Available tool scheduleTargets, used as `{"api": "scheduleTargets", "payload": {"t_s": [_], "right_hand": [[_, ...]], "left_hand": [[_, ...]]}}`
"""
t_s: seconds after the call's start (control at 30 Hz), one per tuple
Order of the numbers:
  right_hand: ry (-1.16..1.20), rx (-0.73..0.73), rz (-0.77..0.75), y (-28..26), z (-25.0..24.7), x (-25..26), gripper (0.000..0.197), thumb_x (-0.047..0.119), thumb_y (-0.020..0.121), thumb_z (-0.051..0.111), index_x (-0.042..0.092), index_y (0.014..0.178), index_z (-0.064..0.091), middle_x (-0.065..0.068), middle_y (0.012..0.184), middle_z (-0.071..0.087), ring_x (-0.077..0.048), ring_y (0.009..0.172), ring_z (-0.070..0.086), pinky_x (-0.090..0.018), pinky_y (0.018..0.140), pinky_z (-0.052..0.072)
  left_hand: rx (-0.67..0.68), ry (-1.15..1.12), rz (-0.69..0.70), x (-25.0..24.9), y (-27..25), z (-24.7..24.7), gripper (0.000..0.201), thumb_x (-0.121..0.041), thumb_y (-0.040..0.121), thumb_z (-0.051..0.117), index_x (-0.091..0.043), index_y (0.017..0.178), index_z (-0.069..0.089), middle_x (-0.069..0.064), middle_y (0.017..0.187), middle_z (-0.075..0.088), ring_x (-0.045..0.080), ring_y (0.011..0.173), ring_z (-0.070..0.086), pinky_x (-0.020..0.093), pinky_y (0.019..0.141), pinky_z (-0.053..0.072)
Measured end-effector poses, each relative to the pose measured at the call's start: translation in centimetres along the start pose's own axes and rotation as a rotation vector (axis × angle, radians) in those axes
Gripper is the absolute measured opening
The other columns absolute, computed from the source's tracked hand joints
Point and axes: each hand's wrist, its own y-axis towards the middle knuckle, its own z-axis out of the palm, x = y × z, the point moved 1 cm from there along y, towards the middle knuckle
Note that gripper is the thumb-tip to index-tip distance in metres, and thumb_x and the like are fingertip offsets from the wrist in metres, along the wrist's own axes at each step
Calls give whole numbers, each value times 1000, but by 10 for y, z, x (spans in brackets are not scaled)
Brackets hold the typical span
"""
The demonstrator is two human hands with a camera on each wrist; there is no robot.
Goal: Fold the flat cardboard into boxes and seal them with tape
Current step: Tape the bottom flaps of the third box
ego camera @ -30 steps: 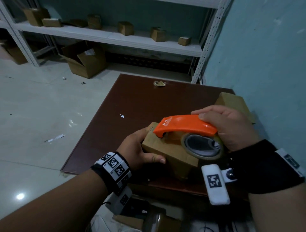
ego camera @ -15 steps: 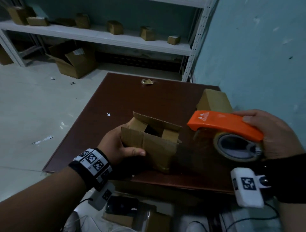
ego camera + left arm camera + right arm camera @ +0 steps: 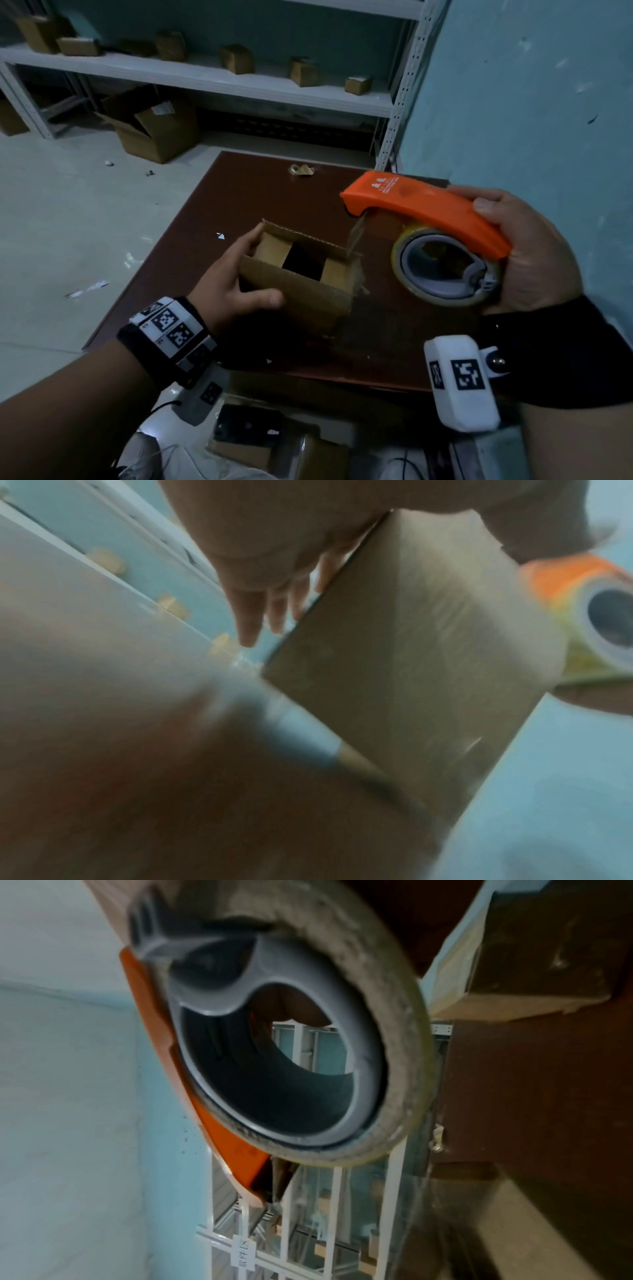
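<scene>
A small brown cardboard box (image 3: 301, 287) stands on the dark brown table (image 3: 260, 202) with its top flaps up and its inside dark. My left hand (image 3: 236, 284) grips its left side, thumb on the near wall and fingers behind the far flap. The left wrist view shows the box (image 3: 411, 656) blurred, with my fingers (image 3: 260, 615) beside it. My right hand (image 3: 534, 253) holds an orange tape dispenser (image 3: 428, 212) with a roll of clear tape (image 3: 442, 270), raised to the right of the box. A strip of tape (image 3: 354, 236) hangs from its nose near the box's far right corner. The roll (image 3: 291, 1042) fills the right wrist view.
A crumpled scrap (image 3: 301, 169) lies at the table's far edge. A blue wall (image 3: 531, 102) stands close on the right. White metal shelving (image 3: 205, 78) behind holds several small boxes; an open carton (image 3: 154, 133) sits on the floor. Packages and a dark device (image 3: 246, 428) lie below the near edge.
The dispenser came off the box and moved right and up. The left hand turned the box so its open flaps face up and shifted it left on the table.
</scene>
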Motion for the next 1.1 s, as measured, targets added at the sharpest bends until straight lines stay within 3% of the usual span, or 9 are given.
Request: {"api": "scheduleTargets", "payload": {"t_s": [0.2, 0.3, 0.43, 0.57, 0.7, 0.83, 0.97, 1.03, 1.1], "right_hand": [[218, 46, -4, 3, 24, 9, 27, 16, 101, 48, 11, 105, 74, -10, 92, 76, -23, 83, 74, -37, 76, 60], [307, 50, -4, 2, 42, 12, 26, 18, 98, 51, 9, 106, 73, -12, 91, 75, -26, 84, 73, -41, 79, 59], [433, 95, 20, 0, 65, 18, 29, 21, 97, 49, 8, 110, 71, -12, 91, 74, -27, 85, 72, -47, 85, 60], [520, 115, 111, -3, 91, 1, 33, 23, 92, 54, 6, 115, 70, -15, 93, 72, -32, 89, 70, -54, 93, 58], [392, 72, 211, -8, 109, -34, 30, 28, 83, 65, 12, 103, 80, -22, 101, 74, -40, 97, 69, -70, 104, 47], [285, 62, 292, -16, 112, -53, 21, 16, 96, 59, 8, 104, 78, -21, 90, 75, -33, 78, 74, -49, 79, 61], [224, 25, 253, -24, 116, -59, 17, 15, 92, 63, 9, 97, 78, -18, 84, 75, -30, 73, 70, -44, 72, 58], [184, 6, 230, -26, 119, -61, 16, 18, 88, 65, 14, 91, 80, -16, 83, 75, -31, 74, 70, -48, 75, 58], [162, -12, 216, -28, 119, -63, 15, 15, 93, 63, 13, 92, 79, -14, 80, 76, -31, 73, 71, -50, 76, 57]], "left_hand": [[-95, -26, 119, -19, 14, -11, 93, -73, 70, 79, -55, 151, 39, -16, 152, 53, 6, 143, 47, 45, 113, 43], [-181, 104, 104, -20, 20, -11, 50, -68, 71, 78, -34, 107, 76, -13, 118, 73, 6, 115, 67, 44, 99, 57], [-197, 251, 209, -12, 21, -3, 41, -51, 75, 86, -16, 65, 67, -9, 105, 70, 11, 102, 68, 32, 88, 56], [-228, 245, 107, -7, 19, -2, 42, -57, 64, 89, -19, 64, 69, -6, 104, 62, 3, 102, 61, 15, 84, 45], [-311, 64, 62, 0, 19, 1, 35, -59, 63, 80, -26, 66, 69, 9, 92, 68, 17, 86, 66, 28, 79, 51], [-260, -170, -99, -8, 14, 2, 30, -41, 83, 82, -14, 73, 75, 8, 80, 72, 16, 74, 66, 36, 72, 53], [-210, -353, -266, -9, 18, -5, 8, -24, 90, 76, -21, 87, 83, 15, 95, 79, 28, 92, 70, 58, 96, 56], [-205, -344, -302, -14, 23, -8, 17, -31, 83, 75, -37, 98, 80, -7, 95, 79, 11, 95, 71, 52, 92, 57], [-257, -409, -318, -25, 21, -9, 21, -39, 94, 67, -26, 90, 83, -3, 89, 80, 12, 88, 75, 40, 85, 54]]}}
